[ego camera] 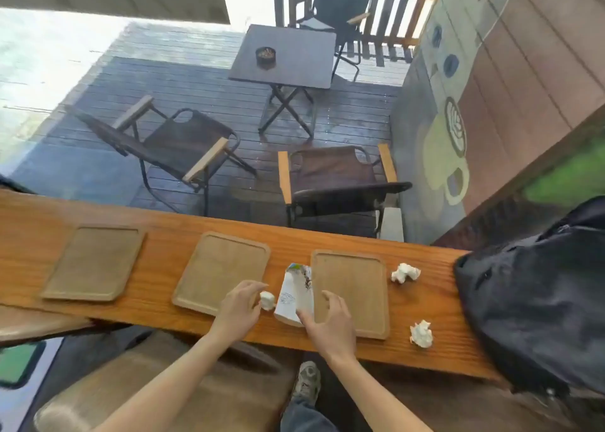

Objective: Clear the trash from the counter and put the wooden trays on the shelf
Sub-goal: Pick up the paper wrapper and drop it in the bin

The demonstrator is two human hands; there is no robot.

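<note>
Three wooden trays lie flat on the long wooden counter [163,225]: a left tray [93,263], a middle tray [219,269] and a right tray [352,287]. Between the middle and right trays lies a torn white paper wrapper [291,295]. A small crumpled white tissue [267,300] sits just left of it. My left hand [237,307] hovers beside that tissue with its fingertips almost on it. My right hand [329,322] is spread over the right tray's near left corner, its thumb touching the wrapper's lower edge. Two more crumpled tissues, one [405,272] and another [421,333], lie right of the right tray.
A dark backpack [537,297] rests on the counter's right end. Behind the counter, through glass, there is a deck with folding chairs [176,146] and a small table [284,54]. A padded bench [157,385] and my shoe [307,382] are below the counter's near edge.
</note>
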